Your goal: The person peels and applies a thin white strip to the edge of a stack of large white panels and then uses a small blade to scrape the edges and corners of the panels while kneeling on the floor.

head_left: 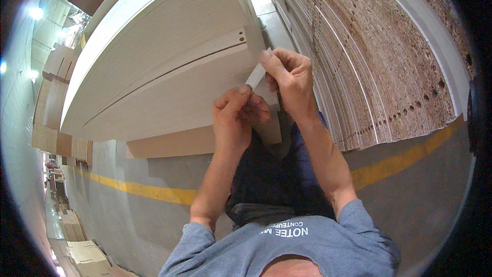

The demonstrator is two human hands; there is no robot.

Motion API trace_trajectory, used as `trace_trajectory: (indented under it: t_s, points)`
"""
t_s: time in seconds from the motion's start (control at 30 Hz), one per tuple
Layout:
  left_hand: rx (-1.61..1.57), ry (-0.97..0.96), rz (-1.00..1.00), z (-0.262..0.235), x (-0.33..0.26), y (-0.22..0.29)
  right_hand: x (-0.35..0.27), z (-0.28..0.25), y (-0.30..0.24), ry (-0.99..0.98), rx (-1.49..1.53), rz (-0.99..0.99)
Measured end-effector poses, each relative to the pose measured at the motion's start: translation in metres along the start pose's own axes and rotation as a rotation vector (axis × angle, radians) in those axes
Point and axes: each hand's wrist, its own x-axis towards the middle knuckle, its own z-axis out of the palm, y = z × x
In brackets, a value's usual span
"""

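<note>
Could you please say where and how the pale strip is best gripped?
I'd likely pinch the pale strip at its ends: left hand from the left at the lower end, right hand from the right at the upper; it looks narrow and flat, slanting up rightward.

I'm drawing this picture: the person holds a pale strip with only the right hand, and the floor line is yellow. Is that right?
Not quite: the head view shows the left hand pinching the pale strip too, along with the right hand. The floor line is yellow, as you said.
</note>
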Motion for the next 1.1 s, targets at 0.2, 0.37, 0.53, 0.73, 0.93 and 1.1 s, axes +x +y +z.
trace_trajectory:
  t_s: [0.2,0.37,0.53,0.73,0.93,1.1]
  points:
    - [0.031,0.022,0.065,0.014,0.003,0.012,0.012,0.007,-0.008,0.021,-0.015,0.025]
    - [0.084,-0.043,0.018,0.026,0.001,0.016,0.021,0.008,-0.010,0.008,-0.001,0.023]
    - [0.029,0.006,0.026,0.025,0.004,0.016,0.027,0.010,-0.010,-0.023,-0.033,0.011]
    - [-0.046,0.042,0.034,0.023,0.008,0.008,0.032,0.007,-0.003,-0.035,-0.118,-0.013]
    - [-0.025,0.086,0.115,0.031,0.002,-0.002,0.030,0.001,0.008,-0.042,-0.079,-0.015]
    - [0.255,0.031,0.278,0.034,0.002,0.003,0.027,0.003,-0.017,-0.075,0.029,0.035]
